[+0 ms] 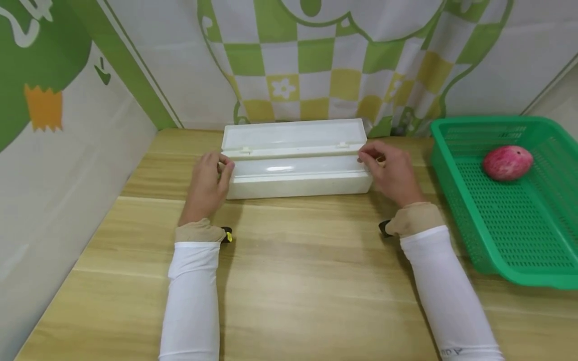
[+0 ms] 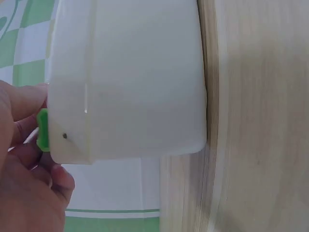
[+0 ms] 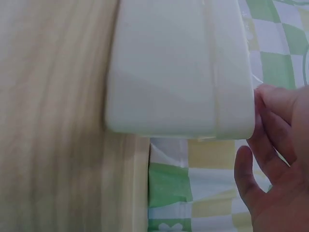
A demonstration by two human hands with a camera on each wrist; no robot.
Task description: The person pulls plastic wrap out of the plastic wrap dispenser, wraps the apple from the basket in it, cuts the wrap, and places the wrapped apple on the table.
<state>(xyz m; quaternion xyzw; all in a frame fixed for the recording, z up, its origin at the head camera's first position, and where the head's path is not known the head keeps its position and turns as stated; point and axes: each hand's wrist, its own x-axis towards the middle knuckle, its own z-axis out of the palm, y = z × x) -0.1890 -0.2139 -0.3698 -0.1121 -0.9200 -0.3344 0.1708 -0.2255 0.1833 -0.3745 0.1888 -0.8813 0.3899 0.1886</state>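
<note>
A long white cling film box [image 1: 298, 187] stands at the back of the table with its hinged lid [image 1: 293, 136] tipped back. Glossy clear cling film [image 1: 282, 168] shows in its opening, running from end to end. At the left end, my left hand [image 1: 208, 180] has thumb and forefinger pinched together at the film's edge; a green slider [image 2: 43, 129] sits by those fingers in the left wrist view. My right hand [image 1: 392, 169] pinches likewise at the right end. In both wrist views the box's wall hides some fingertips, and the pinched film itself is hard to make out.
To the right stands a green plastic basket [image 1: 489, 250] holding a pinkish-red oval fruit [image 1: 508, 163]. A checked green, white and yellow cloth [image 1: 316, 65] hangs right behind the box. The wooden tabletop [image 1: 298, 281] reaches toward me, with a printed wall covering [image 1: 67, 165] at the left.
</note>
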